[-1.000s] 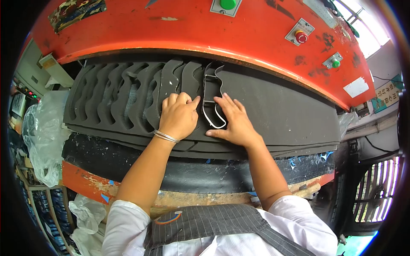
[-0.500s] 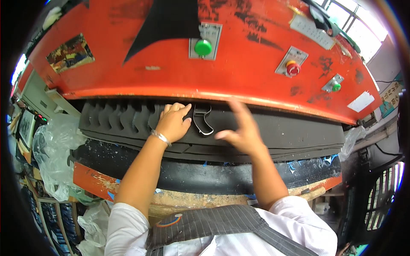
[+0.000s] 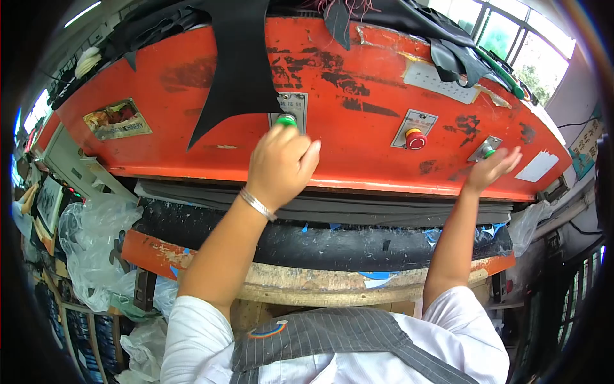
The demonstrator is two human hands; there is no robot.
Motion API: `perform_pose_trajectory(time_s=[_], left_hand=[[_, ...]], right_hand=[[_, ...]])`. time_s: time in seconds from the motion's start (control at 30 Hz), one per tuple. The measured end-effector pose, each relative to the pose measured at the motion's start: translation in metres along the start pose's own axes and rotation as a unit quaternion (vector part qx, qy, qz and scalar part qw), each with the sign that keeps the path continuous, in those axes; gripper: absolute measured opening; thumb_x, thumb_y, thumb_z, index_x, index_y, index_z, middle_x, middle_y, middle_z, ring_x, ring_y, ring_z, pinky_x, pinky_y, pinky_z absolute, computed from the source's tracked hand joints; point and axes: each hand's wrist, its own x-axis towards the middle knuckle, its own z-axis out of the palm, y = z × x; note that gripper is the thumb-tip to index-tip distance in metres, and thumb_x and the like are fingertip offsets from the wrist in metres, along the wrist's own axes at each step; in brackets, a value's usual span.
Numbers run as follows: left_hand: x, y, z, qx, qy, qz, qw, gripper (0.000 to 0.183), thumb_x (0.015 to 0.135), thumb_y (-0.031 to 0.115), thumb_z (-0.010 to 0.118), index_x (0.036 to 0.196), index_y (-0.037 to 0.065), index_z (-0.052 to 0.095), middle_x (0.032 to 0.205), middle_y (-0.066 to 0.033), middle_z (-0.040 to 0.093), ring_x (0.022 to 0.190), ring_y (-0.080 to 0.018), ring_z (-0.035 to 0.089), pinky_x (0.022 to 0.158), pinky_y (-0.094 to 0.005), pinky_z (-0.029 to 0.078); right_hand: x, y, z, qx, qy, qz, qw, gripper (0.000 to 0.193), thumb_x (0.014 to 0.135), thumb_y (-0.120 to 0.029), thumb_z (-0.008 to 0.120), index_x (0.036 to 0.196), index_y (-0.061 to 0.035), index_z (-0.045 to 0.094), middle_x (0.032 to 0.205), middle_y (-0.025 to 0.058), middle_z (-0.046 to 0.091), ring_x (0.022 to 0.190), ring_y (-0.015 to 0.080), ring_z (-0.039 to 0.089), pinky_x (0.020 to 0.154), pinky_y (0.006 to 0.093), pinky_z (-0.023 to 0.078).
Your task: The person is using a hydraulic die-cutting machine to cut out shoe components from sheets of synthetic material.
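My left hand (image 3: 281,163) is raised to the front of the red press (image 3: 345,157), its fingers curled in. Their tips meet the large green push button (image 3: 286,120), covering its lower part. Farther right, my right hand (image 3: 494,170) reaches the small green button (image 3: 488,153) with its fingers stretched out, partly hiding it. Below the press's lower edge, the front edges of a stack of dark grey foam sheets (image 3: 384,211) show. The top of the stack and the curved metal cutting die are out of sight.
Between the two buttons sits a red emergency stop knob (image 3: 416,139). A black sheet offcut (image 3: 240,77) hangs over the press front. The black padded bed (image 3: 320,246) and a worn wooden ledge (image 3: 307,293) lie nearer me. Clear plastic bags (image 3: 96,249) are at the left.
My left hand has risen from the foam to the large green button, fingers curling. My right hand has moved right and up to the small one. The view has shifted; the press now hides the die.
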Motion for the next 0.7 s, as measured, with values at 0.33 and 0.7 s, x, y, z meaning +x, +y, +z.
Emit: perform_pose_trajectory(time_s=[0.33, 0.7], left_hand=[[-0.211, 0.097, -0.064, -0.093, -0.405, -0.259, 0.872, 0.02, 0.083, 0.026, 0.059, 0.089, 0.008, 0.068, 0.093, -0.0128, 0.064, 0.088, -0.0322, 0.059, 0.078, -0.0442, 0.048], [-0.229, 0.119, -0.107, 0.03, -0.297, -0.196, 0.934, 0.026, 0.082, 0.029, 0.064, 0.1, 0.01, 0.065, 0.098, -0.0054, 0.064, 0.098, -0.026, 0.059, 0.087, -0.0407, 0.042]], right_hand=[[-0.214, -0.209, -0.141, 0.402, -0.655, -0.117, 0.629, 0.064, 0.075, -0.028, 0.076, 0.129, -0.006, 0.051, 0.124, 0.0194, 0.051, 0.114, 0.039, 0.052, 0.098, 0.0501, 0.043], [-0.187, -0.25, -0.186, 0.314, -0.741, -0.183, 0.564, 0.072, 0.076, -0.027, 0.075, 0.137, -0.0058, 0.043, 0.126, 0.0213, 0.051, 0.115, 0.0383, 0.052, 0.097, 0.0467, 0.043]])
